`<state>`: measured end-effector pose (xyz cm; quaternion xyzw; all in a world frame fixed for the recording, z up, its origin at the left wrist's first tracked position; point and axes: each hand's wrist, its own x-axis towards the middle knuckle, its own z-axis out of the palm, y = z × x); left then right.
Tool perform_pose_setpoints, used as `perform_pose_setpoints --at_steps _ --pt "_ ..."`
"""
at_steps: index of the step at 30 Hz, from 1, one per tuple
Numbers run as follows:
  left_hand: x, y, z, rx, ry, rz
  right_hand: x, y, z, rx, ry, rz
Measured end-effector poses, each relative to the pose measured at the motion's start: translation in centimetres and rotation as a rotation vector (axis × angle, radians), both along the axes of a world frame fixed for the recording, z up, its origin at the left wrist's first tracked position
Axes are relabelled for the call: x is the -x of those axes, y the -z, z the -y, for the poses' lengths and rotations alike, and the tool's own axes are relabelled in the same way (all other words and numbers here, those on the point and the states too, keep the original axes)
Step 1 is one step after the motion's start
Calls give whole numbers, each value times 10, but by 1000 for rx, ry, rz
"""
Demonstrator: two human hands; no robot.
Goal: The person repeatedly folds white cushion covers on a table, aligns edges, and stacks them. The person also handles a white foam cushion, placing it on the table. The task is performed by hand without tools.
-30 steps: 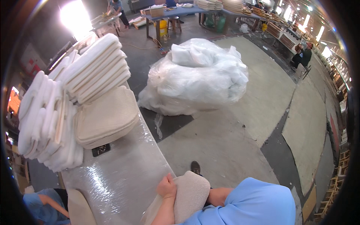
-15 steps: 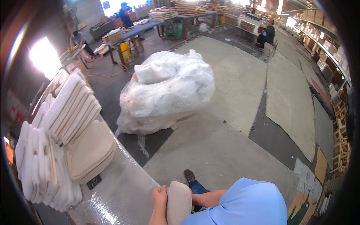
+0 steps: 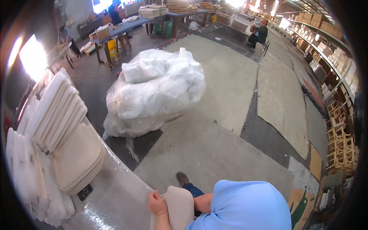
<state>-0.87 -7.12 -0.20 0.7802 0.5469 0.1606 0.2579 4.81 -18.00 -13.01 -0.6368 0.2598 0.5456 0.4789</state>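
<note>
Touching beige cushion (image 3: 179, 208) — left hand (image 3: 157, 203), curled closed; right hand hidden behind cushion — grip, cannot tell.

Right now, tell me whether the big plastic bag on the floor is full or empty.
Full: the plastic bag bulges, with white padding showing through its sides and heaped at its top.

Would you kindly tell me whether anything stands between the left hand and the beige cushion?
Nothing visible does: the left hand, fingers curled, is right at the left edge of the beige cushion. The right hand is hidden behind the cushion, so I cannot judge that side.
</note>
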Motion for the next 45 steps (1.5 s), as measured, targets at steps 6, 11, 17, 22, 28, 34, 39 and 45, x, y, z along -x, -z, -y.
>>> perform_pose_setpoints --at_steps 6,11,17,22,28,34,39,45 --pt "51 -16 -16 260 118 -153 -18 -9 -12 -62 -25 32" --pt "87 -20 -8 123 227 -236 -5 -14 0 -100 20 18" --pt "87 -11 -4 109 67 -160 9 -11 -10 -80 28 -49" --pt "85 -8 -1 51 1 -126 1 -7 -29 -64 29 -50" --pt "82 -8 -5 10 -11 -65 1 -12 -32 -84 37 -63" --pt "82 -19 -9 151 55 -122 10 -19 -22 -108 28 -100" --pt "79 -12 -2 116 12 -182 5 -18 -12 -130 23 -124" --pt "78 -12 -8 140 88 -119 -6 -18 -3 -174 39 -142"
